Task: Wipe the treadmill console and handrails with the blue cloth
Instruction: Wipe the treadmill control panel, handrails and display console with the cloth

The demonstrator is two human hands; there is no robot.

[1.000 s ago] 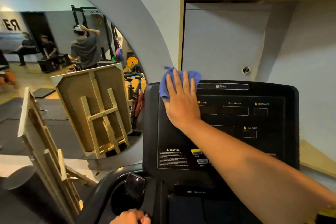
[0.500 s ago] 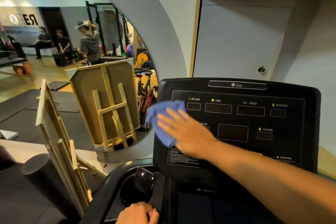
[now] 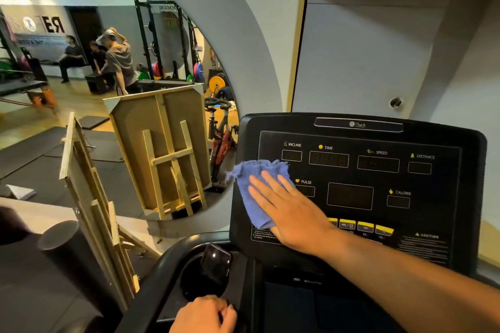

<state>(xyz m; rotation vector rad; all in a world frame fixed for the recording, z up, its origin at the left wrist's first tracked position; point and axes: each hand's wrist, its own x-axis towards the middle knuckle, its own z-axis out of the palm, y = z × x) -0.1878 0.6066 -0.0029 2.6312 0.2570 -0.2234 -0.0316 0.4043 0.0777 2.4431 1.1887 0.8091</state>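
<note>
Gym mirror left of the console (image 3: pixel 359 192). Our right hand (image 3: pixel 290 209), fingers spread, presses the cloth (image 3: pixel 253 192) on its left side; right side next. Left hand (image 3: pixel 204 315) curled on the handrail (image 3: pixel 151 297).

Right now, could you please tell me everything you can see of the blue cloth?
The cloth is blue, soft terry-like fabric with frayed edges, bunched and folded. The right hand presses it flat, fingers spread, against the left side of the console, below the INCLINE readout and beside PULSE. Its left corner sticks out past the console's edge.
</note>
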